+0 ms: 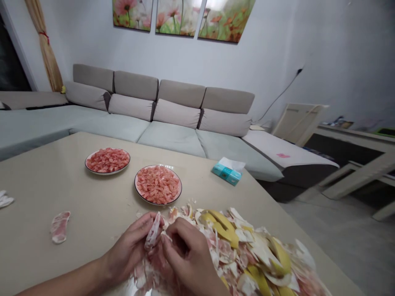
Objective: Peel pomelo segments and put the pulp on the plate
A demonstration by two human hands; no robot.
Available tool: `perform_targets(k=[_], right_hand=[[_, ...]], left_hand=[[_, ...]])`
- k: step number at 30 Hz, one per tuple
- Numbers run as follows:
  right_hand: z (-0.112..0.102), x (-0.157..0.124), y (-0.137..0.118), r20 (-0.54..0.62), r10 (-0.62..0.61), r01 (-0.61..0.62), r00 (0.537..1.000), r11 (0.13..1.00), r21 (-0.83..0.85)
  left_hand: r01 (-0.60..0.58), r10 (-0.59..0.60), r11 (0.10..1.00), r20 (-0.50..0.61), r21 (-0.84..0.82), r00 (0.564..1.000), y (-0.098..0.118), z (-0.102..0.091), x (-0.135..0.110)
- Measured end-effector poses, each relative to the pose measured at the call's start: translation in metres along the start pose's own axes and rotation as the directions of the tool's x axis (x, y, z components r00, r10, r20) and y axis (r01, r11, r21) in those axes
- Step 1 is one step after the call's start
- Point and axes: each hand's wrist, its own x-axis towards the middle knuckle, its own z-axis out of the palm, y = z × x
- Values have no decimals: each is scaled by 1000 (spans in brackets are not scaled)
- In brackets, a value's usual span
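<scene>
My left hand (131, 242) holds a pomelo segment (153, 231) upright between thumb and fingers, its pale membrane still partly on the pink flesh. Close against it on the right, my right hand (189, 255) is closed in a pinch at the segment's edge; what the fingertips grip is partly hidden, though a bit of white membrane shows there. Peeled skins and membranes lie beneath both hands. Another pomelo segment (60, 227) lies alone on the table to the left. Beyond my hands, a plate (135, 193) is heaped with pink pomelo pulp, and a second plate (87, 165) of pulp stands farther left.
A large pile of yellow-white pomelo peel (259, 250) spreads over the right front of the table (92, 197). A blue tissue pack (227, 172) lies near the back right edge. White crumpled tissue (5, 199) is at far left. A grey sofa (173, 137) stands behind the table.
</scene>
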Motion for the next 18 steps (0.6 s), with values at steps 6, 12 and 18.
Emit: perform_targets(k=[6, 12, 18], right_hand=[[1, 3, -1, -51, 29, -24, 998, 996, 81], [0, 3, -3, -139, 51, -36, 989, 993, 112], [-5, 2, -5, -198, -11, 66, 980, 960, 271]], left_hand=[[-23, 24, 997, -7, 77, 1000, 1, 0, -2], [-34, 33, 978, 10, 205, 999, 1, -3, -4], [-222, 183, 754, 126, 618, 975, 6, -1, -6]])
